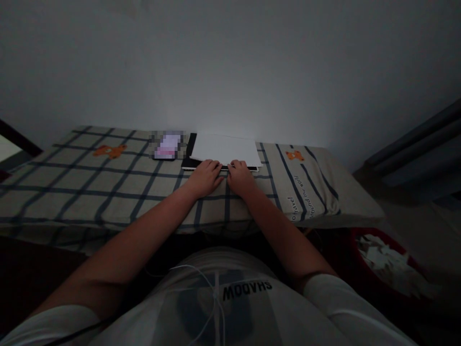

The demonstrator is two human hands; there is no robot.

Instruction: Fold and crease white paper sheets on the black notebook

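Note:
A white sheet of paper (225,148) lies slightly askew on a flat black item with a pale edge (190,162), maybe a notebook or folder. My left hand (205,179) rests at the near edge of this stack, its fingers over the black border and its thumb apart from them. Close beside it, my right hand (240,178) sits at the same edge with its fingers curled in. Whatever is under the right fingertips is hidden. A small gap with a black strip shows between the two hands.
A checked cloth (144,192) covers the table against a plain wall. Left of the paper lies a phone (167,146) with a lit, blurred screen. A red bin (389,264) full of crumpled white paper stands low at the right. A white cable (212,288) hangs over my shirt.

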